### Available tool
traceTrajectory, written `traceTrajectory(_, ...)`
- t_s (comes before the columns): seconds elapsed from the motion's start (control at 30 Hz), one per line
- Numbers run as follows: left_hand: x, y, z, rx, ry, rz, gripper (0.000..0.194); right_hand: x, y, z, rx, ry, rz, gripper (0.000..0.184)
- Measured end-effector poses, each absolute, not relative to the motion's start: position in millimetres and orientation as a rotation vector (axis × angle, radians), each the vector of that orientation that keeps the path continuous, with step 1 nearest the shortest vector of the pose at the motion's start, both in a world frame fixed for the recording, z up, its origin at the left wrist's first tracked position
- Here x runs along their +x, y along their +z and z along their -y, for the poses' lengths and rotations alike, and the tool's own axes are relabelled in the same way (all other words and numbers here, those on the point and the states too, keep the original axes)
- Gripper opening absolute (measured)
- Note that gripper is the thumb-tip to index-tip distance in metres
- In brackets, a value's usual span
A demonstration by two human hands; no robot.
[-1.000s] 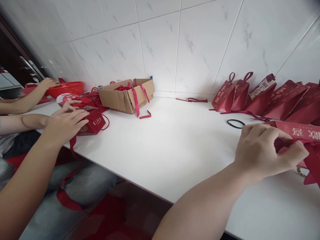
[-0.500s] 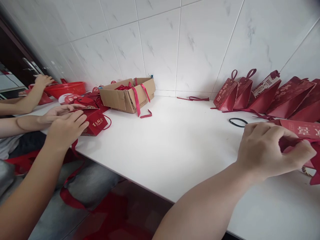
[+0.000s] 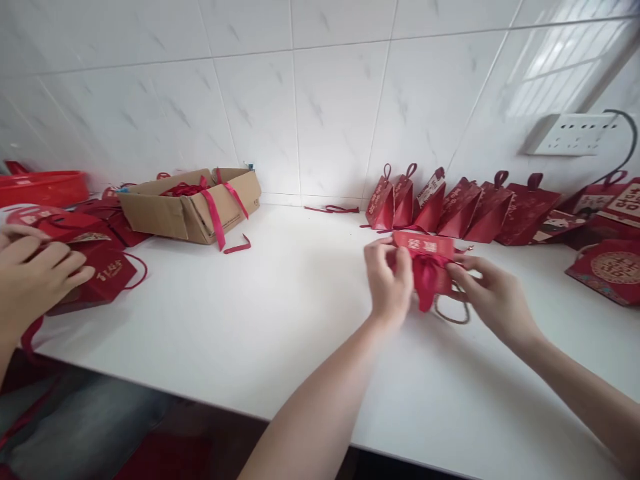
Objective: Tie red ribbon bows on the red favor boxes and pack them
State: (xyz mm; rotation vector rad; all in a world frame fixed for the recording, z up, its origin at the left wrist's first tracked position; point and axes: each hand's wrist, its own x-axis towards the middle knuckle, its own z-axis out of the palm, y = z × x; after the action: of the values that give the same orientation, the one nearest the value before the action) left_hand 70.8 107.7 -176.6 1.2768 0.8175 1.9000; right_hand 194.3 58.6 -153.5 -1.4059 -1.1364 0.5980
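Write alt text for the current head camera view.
A left hand and right hand hold a red, ribbon-tied gift box over a white table. Red gift bags stand along the tiled wall; a cardboard box of ribbons sits left.

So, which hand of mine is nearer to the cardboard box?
Left. Your left hand is right of the cardboard box, at the left side of the red package; your right hand is farther, at its right.

Red box point(image 3: 419, 245) stood before me, ribbon point(image 3: 428, 270) across its front

I held the box a little right of centre, its pale lettering above the band. The glossy red ribbon bunched mid-front (blur hid any knot from me), one tail hanging down. A brownish cord loop point(image 3: 453, 321) drooped at lower right.
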Motion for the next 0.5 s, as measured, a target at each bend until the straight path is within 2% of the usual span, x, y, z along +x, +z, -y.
traceTrajectory(0.1, 56, -175, -118, 1.082, 1.835, -0.914, 0.017, 179, -153, -76, -1.324, 0.722, 1.190, 0.049)
traceTrajectory(0.5, 4, -174, -99, 1.431, 1.606, -1.033, 0.029, 176, -152, -59, -1.266, 0.884, 1.284, 0.046)
